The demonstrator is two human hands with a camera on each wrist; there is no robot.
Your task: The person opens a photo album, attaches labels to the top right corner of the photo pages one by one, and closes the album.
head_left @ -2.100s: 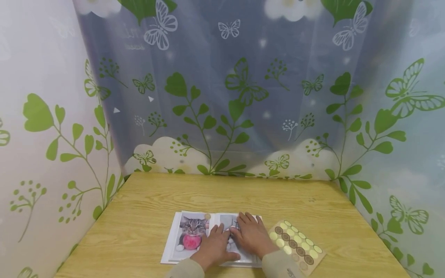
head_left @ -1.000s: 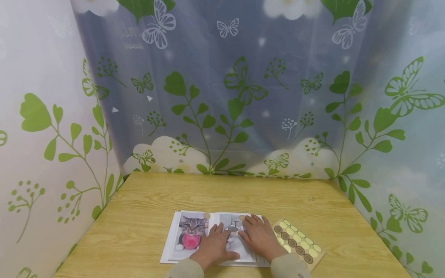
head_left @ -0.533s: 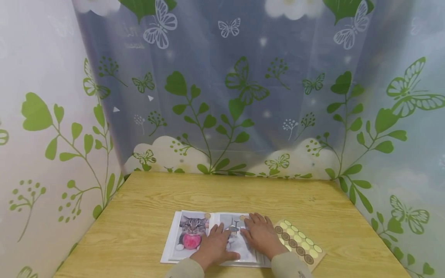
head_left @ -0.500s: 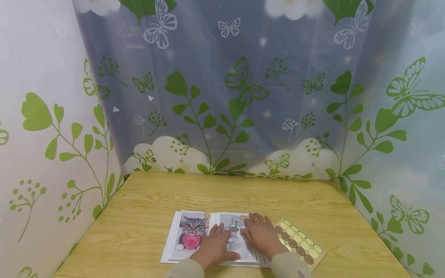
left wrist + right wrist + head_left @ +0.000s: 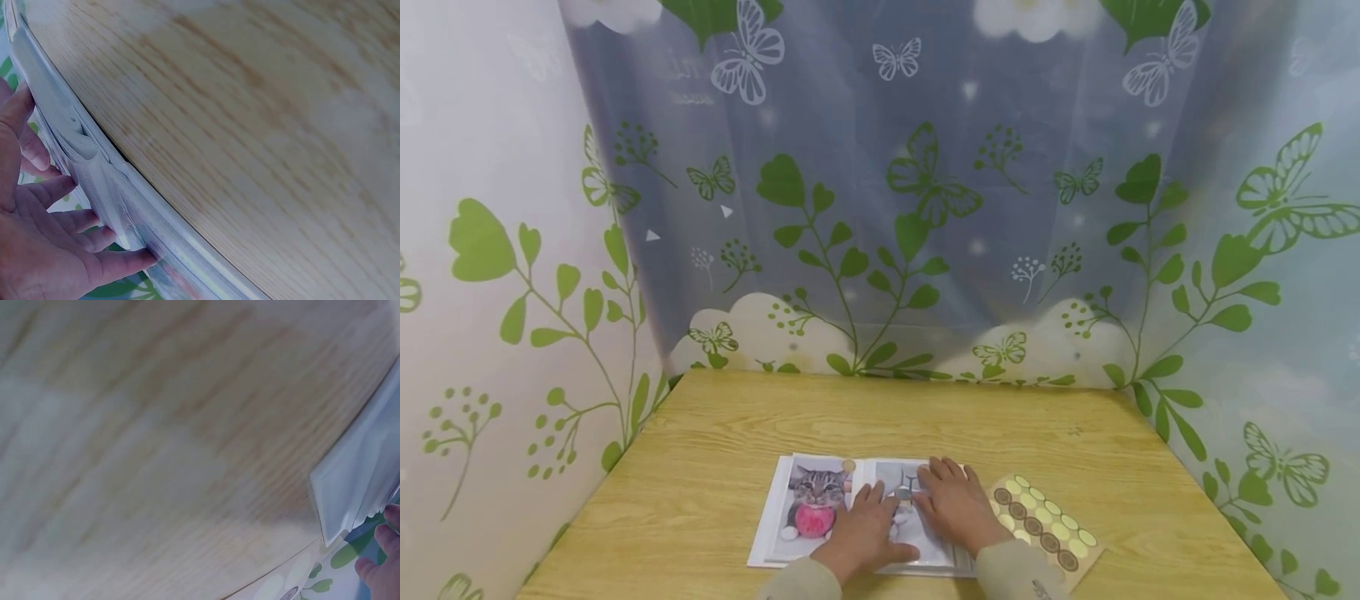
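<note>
A photo album (image 5: 762, 533) with clear sleeves lies spread on the table. Its left page shows a cat picture (image 5: 817, 500) with a pink ball; the picture on the right page (image 5: 891, 475) is partly covered by both hands. My left hand (image 5: 863, 525) rests with extended fingers near the fold, and in the left wrist view its fingertips touch the sleeves. Flat on the right page lies my right hand (image 5: 957, 504), fingers stretched toward the upper edge. In the right wrist view only some fingertips (image 5: 387, 540) appear beside the album's corner (image 5: 337, 500).
Right of the album lies a sheet of round stickers (image 5: 1045, 525) in yellow and brown, its left part behind the right forearm. A round tan sticker (image 5: 848, 466) sits at the cat page's top corner. Patterned curtains (image 5: 880, 208) enclose the wooden table (image 5: 715, 425).
My right hand slid right across the page, uncovering a round tan sticker at its top, then moved slightly back left over that spot. The left hand has stayed in place.
</note>
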